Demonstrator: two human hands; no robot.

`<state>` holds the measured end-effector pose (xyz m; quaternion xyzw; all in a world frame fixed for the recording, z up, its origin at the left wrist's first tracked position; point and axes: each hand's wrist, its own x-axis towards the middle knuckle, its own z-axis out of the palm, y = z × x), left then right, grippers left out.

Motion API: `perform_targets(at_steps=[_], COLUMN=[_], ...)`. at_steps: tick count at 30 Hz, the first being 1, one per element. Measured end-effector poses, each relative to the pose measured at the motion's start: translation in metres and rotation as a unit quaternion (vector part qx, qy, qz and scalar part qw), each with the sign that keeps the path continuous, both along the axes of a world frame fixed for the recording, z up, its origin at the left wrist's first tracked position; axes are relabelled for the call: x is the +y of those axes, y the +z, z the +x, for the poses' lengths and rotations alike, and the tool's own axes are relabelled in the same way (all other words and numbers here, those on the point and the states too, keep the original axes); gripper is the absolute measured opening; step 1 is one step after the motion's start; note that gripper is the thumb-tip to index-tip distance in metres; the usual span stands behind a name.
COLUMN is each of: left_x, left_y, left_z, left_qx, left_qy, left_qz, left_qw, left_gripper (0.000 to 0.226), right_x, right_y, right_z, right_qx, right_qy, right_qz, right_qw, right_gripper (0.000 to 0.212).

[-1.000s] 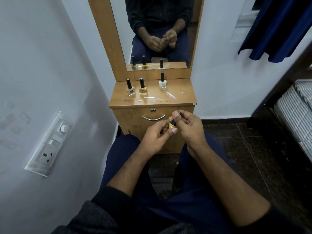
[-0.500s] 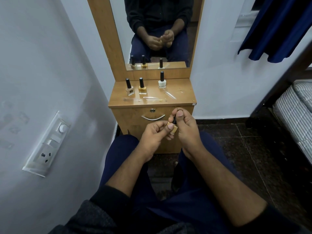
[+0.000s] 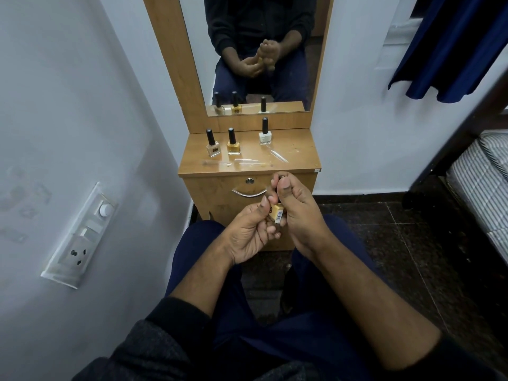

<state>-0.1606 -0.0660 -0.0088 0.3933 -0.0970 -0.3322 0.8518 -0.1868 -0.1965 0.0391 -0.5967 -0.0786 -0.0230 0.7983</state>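
A small beige nail polish bottle with a barcode label is held over my lap, in front of the wooden dressing cabinet. My left hand pinches the glass body between thumb and fingers. My right hand curls round the black cap, which is mostly hidden by the fingers. On the cabinet top stand three more bottles with black caps: a pale one, a gold one and a white one.
A mirror above the cabinet reflects my hands and the bottles. A drawer with a curved metal handle faces me. A socket panel is on the left wall. A striped mattress and a blue curtain are at right.
The bottle has turned in my hands, so its beige body and barcode label now show. Both hands have shifted slightly lower and nearer to me.
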Motion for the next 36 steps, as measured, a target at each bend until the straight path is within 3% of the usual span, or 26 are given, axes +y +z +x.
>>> perform_targets(at_steps=[5,9,11,13,19,23,27,33,36], left_x=[-0.005,-0.006,0.002,0.012,0.017,0.022,0.025,0.028,0.028], left_y=[0.001,-0.003,-0.006,-0.008,-0.016,-0.010,-0.007,-0.010,-0.011], left_z=[-0.001,0.005,0.010,0.015,0.017,0.015,0.016,0.018,0.018], left_qx=[0.032,-0.017,-0.087,-0.161,-0.414,-0.500,-0.523,-0.487,-0.449], left_qy=[0.011,0.153,0.229,0.266,0.237,0.221,0.204,0.202,0.193], left_qz=[0.015,0.183,0.239,0.282,0.418,0.460,0.453,0.498,0.508], left_qw=[0.999,0.971,0.940,0.908,0.773,0.699,0.693,0.688,0.710], left_gripper=[0.036,0.037,0.029,0.023,0.025,0.031,0.027,0.035,0.039], right_x=[-0.002,-0.011,-0.017,-0.018,-0.019,-0.019,-0.016,-0.014,-0.012], right_y=[-0.012,-0.029,-0.041,-0.048,-0.049,-0.048,-0.051,-0.056,-0.051], right_z=[0.001,0.008,0.010,0.010,0.012,0.008,0.006,0.011,0.012], right_qx=[0.015,-0.018,-0.038,-0.044,-0.023,0.015,0.015,-0.015,-0.027], right_qy=[-0.011,-0.086,-0.094,-0.091,-0.078,0.037,0.055,0.031,0.006], right_qz=[0.003,-0.133,-0.236,-0.304,-0.405,-0.490,-0.485,-0.588,-0.628], right_qw=[1.000,0.987,0.966,0.947,0.910,0.871,0.873,0.808,0.778], right_gripper=[0.028,0.017,0.009,0.015,0.012,0.034,0.038,0.032,0.025])
